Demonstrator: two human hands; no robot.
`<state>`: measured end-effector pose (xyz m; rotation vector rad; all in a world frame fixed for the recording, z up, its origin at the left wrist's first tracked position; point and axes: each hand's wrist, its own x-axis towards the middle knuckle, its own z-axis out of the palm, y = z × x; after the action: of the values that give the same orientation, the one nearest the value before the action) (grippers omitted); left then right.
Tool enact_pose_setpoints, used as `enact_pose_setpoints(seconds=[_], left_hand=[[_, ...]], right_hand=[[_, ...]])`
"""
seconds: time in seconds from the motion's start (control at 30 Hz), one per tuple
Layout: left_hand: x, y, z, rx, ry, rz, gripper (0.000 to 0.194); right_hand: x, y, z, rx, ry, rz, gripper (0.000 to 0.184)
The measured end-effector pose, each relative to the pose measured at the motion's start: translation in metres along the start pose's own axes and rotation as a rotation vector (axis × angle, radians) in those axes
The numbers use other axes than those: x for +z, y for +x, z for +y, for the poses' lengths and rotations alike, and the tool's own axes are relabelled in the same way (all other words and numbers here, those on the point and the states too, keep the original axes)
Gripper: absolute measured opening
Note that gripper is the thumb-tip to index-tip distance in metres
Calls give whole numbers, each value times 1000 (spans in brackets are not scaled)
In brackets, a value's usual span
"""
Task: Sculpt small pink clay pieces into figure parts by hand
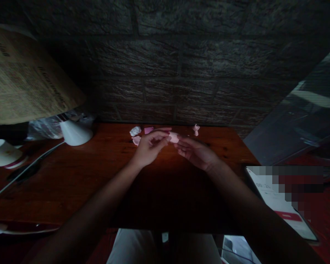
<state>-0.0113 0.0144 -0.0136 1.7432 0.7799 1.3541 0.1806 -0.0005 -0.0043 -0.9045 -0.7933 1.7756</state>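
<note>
Over a dark red wooden table (99, 183), my left hand (148, 146) and my right hand (195, 152) meet in a dim scene. Both pinch a small pink lump (174, 137), soft like clay, between their fingertips. Just beyond the hands lie a white lump (135, 131), a pink flat piece (148, 129) and another pink piece (136, 140). A small pink shaped figure (195, 129) stands near the table's far edge.
A dark brick wall (181, 73) rises behind the table. At left stand a white lamp base (76, 134), a printed lampshade (22, 73) and a white cup (1, 152). A phone or tablet (277, 201) with a lit screen lies at right.
</note>
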Motion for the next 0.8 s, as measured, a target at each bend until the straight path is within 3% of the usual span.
enact_pose_setpoints(seconds=[0.27, 0.47, 0.8], left_hand=[[-1, 1, 0, 147, 112, -7, 6], [-4, 1, 2, 111, 148, -24, 15], [-9, 4, -2, 206, 203, -37, 5]], right_hand=[[3, -2, -3, 22, 35, 33, 13], [2, 0, -2, 34, 64, 31, 16], [-1, 2, 1, 18, 29, 15, 22]])
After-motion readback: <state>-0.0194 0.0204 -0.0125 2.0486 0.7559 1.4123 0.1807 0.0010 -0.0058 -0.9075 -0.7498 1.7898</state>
